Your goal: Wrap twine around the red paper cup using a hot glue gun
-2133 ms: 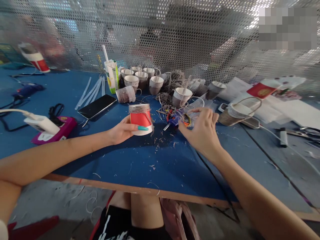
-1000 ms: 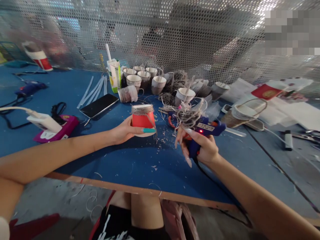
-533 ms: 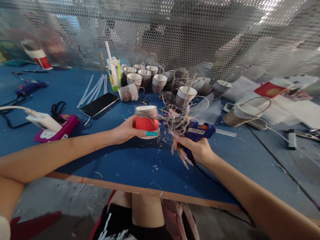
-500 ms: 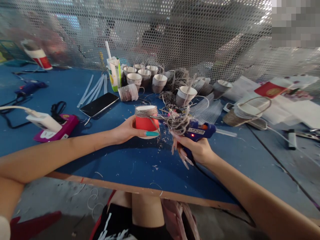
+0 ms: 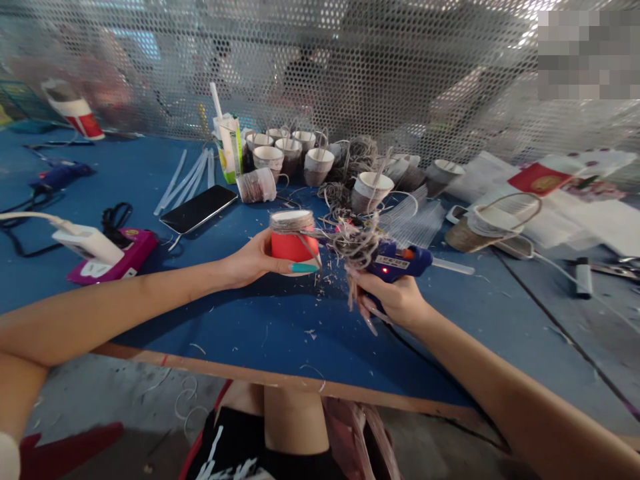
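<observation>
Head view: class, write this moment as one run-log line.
left hand: grips red paper cup upside down | right hand: holds blue glue gun and twine tangle | nozzle at cup's twine-wrapped end

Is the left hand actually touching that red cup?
Touching. The head view shows the left hand wrapped around the red cup, its thumb pressed across the cup's lower edge.

Soft daylight came through the mesh screen (image 5: 350, 73) at the back, glaring white at the upper right. The blue table (image 5: 280, 327) was evenly lit, with faint shadows beneath the arms. Edges bowed and smeared; the background was blurred.
</observation>
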Motion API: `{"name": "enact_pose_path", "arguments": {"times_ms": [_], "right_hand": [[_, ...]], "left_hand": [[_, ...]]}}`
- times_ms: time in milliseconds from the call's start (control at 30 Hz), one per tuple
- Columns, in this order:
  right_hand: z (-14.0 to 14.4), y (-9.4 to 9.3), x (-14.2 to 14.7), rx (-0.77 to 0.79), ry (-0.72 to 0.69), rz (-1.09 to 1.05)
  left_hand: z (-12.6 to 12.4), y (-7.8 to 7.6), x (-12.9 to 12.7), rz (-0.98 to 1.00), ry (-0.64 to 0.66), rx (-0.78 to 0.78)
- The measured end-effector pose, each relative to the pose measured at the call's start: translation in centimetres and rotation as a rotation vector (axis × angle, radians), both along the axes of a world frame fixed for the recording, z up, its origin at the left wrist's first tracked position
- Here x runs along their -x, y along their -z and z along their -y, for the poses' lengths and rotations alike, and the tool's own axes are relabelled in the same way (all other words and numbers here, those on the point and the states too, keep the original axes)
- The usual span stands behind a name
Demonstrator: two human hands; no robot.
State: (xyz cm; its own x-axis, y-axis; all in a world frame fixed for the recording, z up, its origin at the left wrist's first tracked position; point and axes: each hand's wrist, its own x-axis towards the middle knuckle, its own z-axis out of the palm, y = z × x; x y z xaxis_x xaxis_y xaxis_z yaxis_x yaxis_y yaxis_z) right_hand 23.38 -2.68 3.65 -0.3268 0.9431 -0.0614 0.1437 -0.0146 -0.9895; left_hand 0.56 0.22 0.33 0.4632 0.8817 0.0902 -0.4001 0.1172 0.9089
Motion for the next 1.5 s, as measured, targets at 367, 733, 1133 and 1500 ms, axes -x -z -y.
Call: {"name": "enact_pose_path", "arguments": {"times_ms": [367,733,1133,1500], "right_hand": [[-0.2,0.3,-0.3,0.051,0.077,0.0],[0.0,-0.6,-0.1,0.073,0.125,0.038],[-1.0,-0.2,-0.5,-0.008,0.231,0.059],[-3.2,1.2,-2.3,-0.825,0.485,0.908]], "left_hand": [[0.0,-0.2,0.0,0.064,0.035,0.001],[0.1,-0.3,0.0,0.019,0.032,-0.027],[0.1,-0.4,0.1,0.022,0.016,0.034],[0.1,-0.6,-0.4,-0.038,-0.104,0.094]]}}
